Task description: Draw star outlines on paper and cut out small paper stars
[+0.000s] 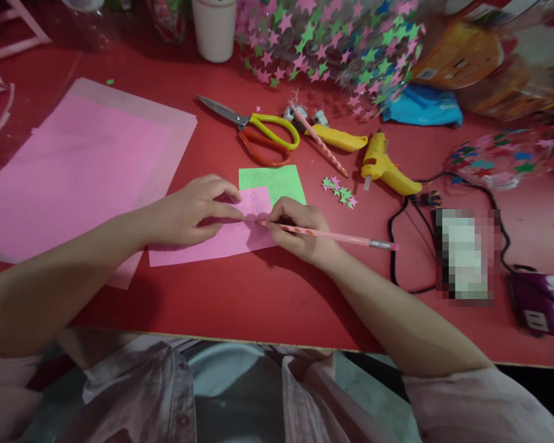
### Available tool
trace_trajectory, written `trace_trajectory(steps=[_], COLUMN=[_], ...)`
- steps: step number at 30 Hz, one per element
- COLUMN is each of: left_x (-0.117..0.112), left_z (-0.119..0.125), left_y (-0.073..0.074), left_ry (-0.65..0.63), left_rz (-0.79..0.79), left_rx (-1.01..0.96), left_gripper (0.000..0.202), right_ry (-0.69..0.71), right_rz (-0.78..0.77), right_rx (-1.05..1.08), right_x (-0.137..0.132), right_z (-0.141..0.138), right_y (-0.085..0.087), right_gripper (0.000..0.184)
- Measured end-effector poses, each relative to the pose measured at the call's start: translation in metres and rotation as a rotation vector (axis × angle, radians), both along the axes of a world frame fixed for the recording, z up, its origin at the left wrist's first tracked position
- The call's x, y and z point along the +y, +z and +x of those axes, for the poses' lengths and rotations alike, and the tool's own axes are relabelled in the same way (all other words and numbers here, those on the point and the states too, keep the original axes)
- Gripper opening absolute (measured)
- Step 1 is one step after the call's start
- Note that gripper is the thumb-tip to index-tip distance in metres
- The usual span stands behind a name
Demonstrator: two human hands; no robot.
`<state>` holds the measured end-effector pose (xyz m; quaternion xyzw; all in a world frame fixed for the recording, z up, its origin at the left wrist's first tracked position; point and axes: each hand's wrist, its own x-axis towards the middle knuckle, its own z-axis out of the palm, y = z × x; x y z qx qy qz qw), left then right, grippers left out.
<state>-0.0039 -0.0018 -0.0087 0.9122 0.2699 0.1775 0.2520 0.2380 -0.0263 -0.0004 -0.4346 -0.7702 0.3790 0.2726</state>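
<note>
Left hand [203, 210]: unclenched, resting on pink paper [237, 239], apparently for steadiness. Right hand [307, 240]: pencil [339, 236] pinched near tip, presumably for control.

Red tabletop [240, 301], thin pale front edge [203, 337]; greyish floor [367, 394] below; dim light.

Slim pink pencil [337, 236], tip at pink paper [245, 242]

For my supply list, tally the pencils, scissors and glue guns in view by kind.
Pencils: 2, one in the right hand, one lying near the scissors
Scissors: 1 pair
Glue guns: 1
Total: 4
</note>
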Motion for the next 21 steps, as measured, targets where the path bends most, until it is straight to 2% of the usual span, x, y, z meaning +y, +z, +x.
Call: trace_trajectory(steps=[7, 21], left_x=[-0.0007, -0.0005], left_z=[0.0001, -0.0005], left_y=[0.0007, 0.0010], left_ry=[0.004, 0.002], left_rz=[-0.009, -0.023], left_rx=[0.004, 0.006], left_gripper=[0.034, 0.032], right_ry=[-0.021, -0.183], right_rz=[-0.001, 0.043], right_rx=[-0.018, -0.017], right_x=[-0.0027, -0.0015], right_z=[-0.0014, 0.0000], right_y=[-0.0015, -0.0055], right_gripper=[0.010, 0.016])
